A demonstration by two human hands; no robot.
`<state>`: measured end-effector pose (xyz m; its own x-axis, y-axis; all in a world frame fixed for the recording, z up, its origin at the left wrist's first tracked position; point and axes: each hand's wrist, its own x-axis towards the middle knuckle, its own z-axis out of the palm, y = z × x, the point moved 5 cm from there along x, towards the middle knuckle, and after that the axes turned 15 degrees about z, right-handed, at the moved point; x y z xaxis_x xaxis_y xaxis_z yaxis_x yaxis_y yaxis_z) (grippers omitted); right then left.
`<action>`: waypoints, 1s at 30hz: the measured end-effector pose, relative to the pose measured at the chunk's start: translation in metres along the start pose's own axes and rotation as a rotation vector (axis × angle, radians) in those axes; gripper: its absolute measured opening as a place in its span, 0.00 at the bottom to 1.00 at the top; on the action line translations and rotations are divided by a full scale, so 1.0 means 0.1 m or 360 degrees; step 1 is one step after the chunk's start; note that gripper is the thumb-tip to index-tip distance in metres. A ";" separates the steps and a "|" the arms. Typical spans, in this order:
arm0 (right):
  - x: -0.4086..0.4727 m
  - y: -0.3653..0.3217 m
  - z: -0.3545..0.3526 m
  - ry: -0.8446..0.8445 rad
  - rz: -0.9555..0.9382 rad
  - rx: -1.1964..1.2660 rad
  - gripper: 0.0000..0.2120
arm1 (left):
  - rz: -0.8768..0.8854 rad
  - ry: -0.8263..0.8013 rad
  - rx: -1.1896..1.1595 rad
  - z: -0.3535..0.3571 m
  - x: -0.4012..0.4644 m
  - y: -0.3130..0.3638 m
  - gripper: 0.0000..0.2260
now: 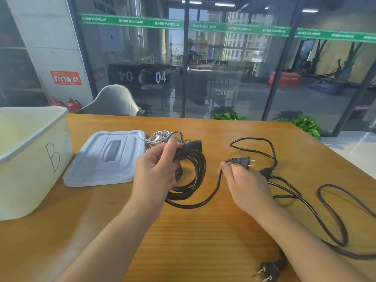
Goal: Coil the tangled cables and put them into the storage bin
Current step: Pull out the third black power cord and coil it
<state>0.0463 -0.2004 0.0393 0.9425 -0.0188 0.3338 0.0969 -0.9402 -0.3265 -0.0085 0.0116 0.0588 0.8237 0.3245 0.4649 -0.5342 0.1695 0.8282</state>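
Two black power cables lay on our wooden table [203, 237], one partly wound and one still sprawling. We took the grey bin lid [109, 157] as our landmark. Just right of the lid, our left hand [156, 169] gripped the coiled black cable [193, 174], thumb and fingers curled round the gathered loops, with the coil hanging from the hand and its lower loops resting on the table. That cable's connector end [194, 144] stuck out of the top of the bundle, beyond the lid's right corner. A loose tail ran from the bottom of the coil rightwards and up to our right hand [246, 184], which lay farther right of the lid, fingers curled over the cord just behind its two-pin plug [245, 161]; the pins pointed away from the lid.

Beyond the right hand, well to the right of the lid, the second black cable [329, 218] spread in loose loops across the table, and its own two-pin plug [269, 270] sat near the table's front edge under our right forearm. Touching the lid's far right corner was a small heap of white cables [157, 137], still tangled.

Left of the lid, nearly touching it, stood the open white storage bin [30, 165], marked with a handwritten B on the side facing the lid. We could not see its floor.
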 end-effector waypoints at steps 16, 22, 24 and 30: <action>0.06 0.06 0.25 -0.0372 0.0065 0.0635 0.18 | -0.0042 -0.0043 0.0063 0.00 0.00 0.02 0.14; 0.05 0.01 0.27 -0.0238 -0.0090 0.0016 0.15 | -0.0087 -0.0053 0.0125 0.02 -0.04 -0.08 0.13; 0.03 -0.01 0.25 -0.0237 -0.0083 0.0073 0.14 | -0.0097 -0.0046 0.0149 0.01 -0.04 -0.11 0.12; -0.01 -0.03 0.18 -0.0432 0.0111 0.1190 0.04 | -0.0101 -0.0051 0.0157 -0.02 -0.04 -0.13 0.12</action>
<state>0.0508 -0.1915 0.0235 0.9899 0.1047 0.0953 0.1332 -0.4606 -0.8775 -0.0051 0.0103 0.0460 0.8617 0.2856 0.4194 -0.4611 0.0957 0.8822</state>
